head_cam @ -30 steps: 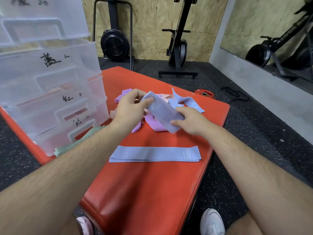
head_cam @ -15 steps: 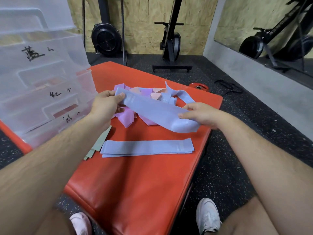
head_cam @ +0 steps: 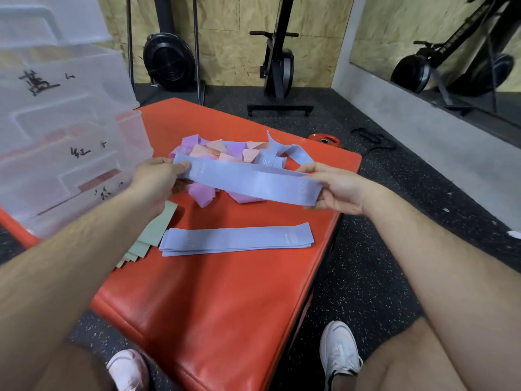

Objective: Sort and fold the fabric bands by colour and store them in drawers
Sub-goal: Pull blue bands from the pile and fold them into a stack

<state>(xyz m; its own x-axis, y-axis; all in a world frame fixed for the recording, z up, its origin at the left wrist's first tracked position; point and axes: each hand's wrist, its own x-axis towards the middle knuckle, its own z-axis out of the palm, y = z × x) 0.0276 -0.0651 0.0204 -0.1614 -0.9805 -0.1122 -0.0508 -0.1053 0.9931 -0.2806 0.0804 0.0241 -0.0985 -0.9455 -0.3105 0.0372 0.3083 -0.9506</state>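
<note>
2 hands, left [head_cam: 158,179] and right [head_cam: 341,190], each grip pinching an end of 1 blue band [head_cam: 248,182], stretched flat above red worktop [head_cam: 225,306].

Two hands, the left hand [head_cam: 158,176] and the right hand [head_cam: 341,190], share one blue band [head_cam: 248,182]. On the red desk [head_cam: 225,300]: one flat stack of blue bands [head_cam: 236,241], one green stack [head_cam: 152,235], one mixed pile [head_cam: 222,153]. Far left, one clear drawer unit [head_cam: 64,122]. Two shoes near.
</note>
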